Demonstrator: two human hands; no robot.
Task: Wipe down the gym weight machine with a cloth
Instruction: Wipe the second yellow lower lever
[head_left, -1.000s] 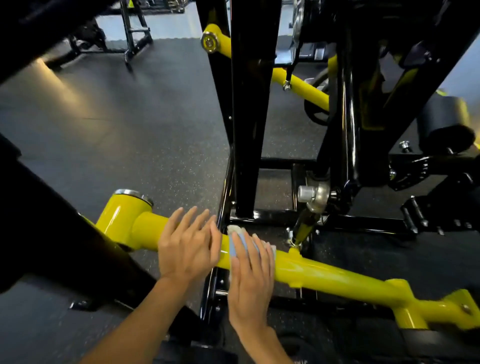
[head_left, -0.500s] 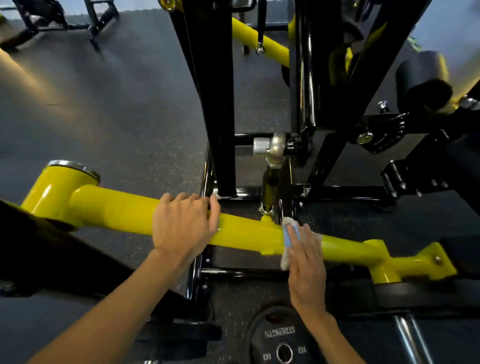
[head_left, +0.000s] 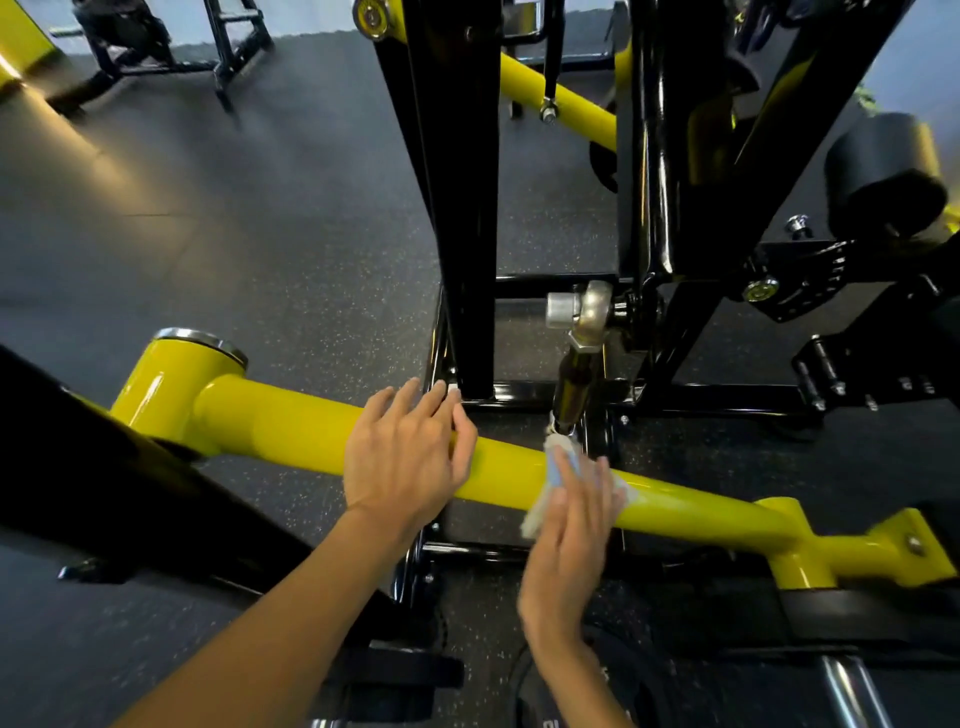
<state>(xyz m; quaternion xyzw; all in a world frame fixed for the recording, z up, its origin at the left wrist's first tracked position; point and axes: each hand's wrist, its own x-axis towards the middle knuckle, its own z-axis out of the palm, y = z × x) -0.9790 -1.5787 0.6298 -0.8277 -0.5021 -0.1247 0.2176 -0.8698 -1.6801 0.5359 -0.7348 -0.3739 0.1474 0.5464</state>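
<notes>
Head view. The right hand (head_left: 569, 540) was blurred, fingers straight and together, pressing the cloth (head_left: 553, 480) flat against the yellow arm (head_left: 291, 428) of the weight machine; most of the cloth lay hidden under the palm, only its blue and white edges showing at the left. The left hand (head_left: 408, 457) rested on the same arm further left, fingers straight and slightly spread, gripping nothing. A weight plate (head_left: 582, 696) at the near edge was cut off by the frame and covered by the right wrist; its lettering could not be read. The black upright (head_left: 467, 208) ran out of view at the top. Compared with half a second earlier, the right hand and cloth sat nearer the left hand, beside the silver linkage joint (head_left: 584, 312), and the plate's writing was no longer visible.
</notes>
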